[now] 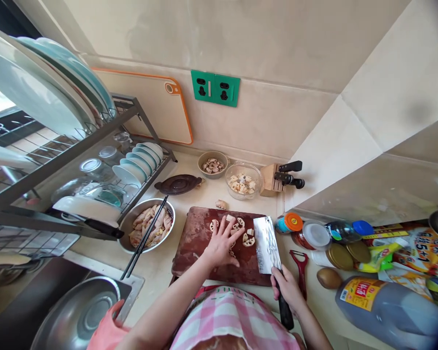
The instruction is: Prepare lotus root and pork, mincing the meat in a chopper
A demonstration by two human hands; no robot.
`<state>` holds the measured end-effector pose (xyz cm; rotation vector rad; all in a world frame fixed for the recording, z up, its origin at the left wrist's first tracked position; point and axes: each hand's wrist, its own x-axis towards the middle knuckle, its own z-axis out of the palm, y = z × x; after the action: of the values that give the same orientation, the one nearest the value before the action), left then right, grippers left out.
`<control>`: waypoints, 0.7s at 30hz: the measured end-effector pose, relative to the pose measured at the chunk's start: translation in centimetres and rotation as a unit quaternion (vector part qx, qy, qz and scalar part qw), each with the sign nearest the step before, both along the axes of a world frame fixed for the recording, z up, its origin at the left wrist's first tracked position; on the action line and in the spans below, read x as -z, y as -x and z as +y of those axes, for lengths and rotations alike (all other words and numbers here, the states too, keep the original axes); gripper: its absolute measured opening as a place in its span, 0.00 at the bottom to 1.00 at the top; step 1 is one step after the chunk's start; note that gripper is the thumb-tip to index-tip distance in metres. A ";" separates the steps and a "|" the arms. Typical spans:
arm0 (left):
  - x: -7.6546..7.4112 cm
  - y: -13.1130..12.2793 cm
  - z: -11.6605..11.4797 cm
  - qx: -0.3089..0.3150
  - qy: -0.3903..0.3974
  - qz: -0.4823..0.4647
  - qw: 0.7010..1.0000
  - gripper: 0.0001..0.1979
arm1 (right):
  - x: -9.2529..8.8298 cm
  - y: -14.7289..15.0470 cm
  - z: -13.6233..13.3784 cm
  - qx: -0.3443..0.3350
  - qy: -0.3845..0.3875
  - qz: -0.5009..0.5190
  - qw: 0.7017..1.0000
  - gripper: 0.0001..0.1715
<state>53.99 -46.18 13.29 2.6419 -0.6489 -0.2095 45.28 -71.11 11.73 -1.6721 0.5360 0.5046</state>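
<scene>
Now holding left hand (222,243) spread over cut lotus root (248,240) on brown cutting board (193,240), partly hiding it; gripping cleaver handle (285,313) with right hand (286,288). Hemmed in by steel bowl (155,246) and chopsticks (146,236) leftward, red peeler (301,267) and jars (316,235) rightward.

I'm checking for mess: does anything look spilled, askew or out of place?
No spill shows. One small knobbly piece, perhaps ginger, lies on the counter beside the cutting board's far edge, apart from the lotus pieces.

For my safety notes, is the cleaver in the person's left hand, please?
No, the right hand grips the cleaver; the left hand is spread over lotus root pieces.
</scene>
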 end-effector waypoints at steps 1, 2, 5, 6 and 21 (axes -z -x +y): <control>0.0 -0.7 -0.7 0.014 -0.008 0.007 1.000 0.59 | 0.3 0.0 0.2 0.004 -0.016 0.004 1.000 0.17; 0.1 -1.4 -1.2 0.025 -0.012 0.012 1.000 0.60 | 0.5 0.0 0.4 0.002 -0.030 0.009 1.000 0.17; 0.9 -2.6 -2.2 0.040 0.000 0.013 0.999 0.55 | 0.8 -0.6 1.4 -0.029 -0.064 0.022 0.997 0.17; 1.3 -2.6 -2.4 0.035 0.011 0.006 0.999 0.52 | 0.9 -0.8 2.0 -0.044 -0.071 0.021 0.996 0.17; 0.3 -2.7 -6.3 -0.187 0.252 -0.142 0.939 0.13 | -1.1 -3.4 5.4 -0.063 -0.154 0.016 0.986 0.19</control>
<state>56.67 -52.45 13.01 2.2442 -0.2261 0.4050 48.71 -65.72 12.87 -1.4076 0.3560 0.6731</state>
